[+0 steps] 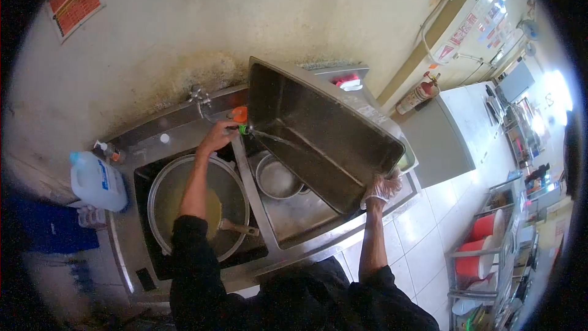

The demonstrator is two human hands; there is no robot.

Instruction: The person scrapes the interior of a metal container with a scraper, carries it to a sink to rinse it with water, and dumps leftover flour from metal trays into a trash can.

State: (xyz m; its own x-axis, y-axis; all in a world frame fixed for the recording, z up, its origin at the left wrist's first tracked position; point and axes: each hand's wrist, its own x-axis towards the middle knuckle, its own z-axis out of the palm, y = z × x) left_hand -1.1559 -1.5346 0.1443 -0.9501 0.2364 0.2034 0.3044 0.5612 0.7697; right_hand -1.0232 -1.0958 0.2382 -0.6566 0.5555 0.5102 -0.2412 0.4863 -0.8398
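My left hand [215, 137], bare, is closed around a green-tipped hose nozzle [243, 129], and a thin stream of water runs from it into a deep rectangular metal pan [318, 141]. The pan is tilted over the right sink basin, its open side facing me. My right hand [383, 189], in a clear plastic glove, grips the pan's near right corner. Below the pan, a small round metal pot [277, 176] sits in the right basin. A large round pot [160, 178] with cloudy liquid fills much of the left basin, and a wooden handle [240, 228] lies across its rim.
A faucet [199, 97] rises at the sink's back edge, near an orange object [239, 114]. On the left stand a pump bottle [110, 152] and a large jug [98, 181]. A fire extinguisher [418, 95] hangs right; a shelf rack [481, 270] holds red-and-white containers.
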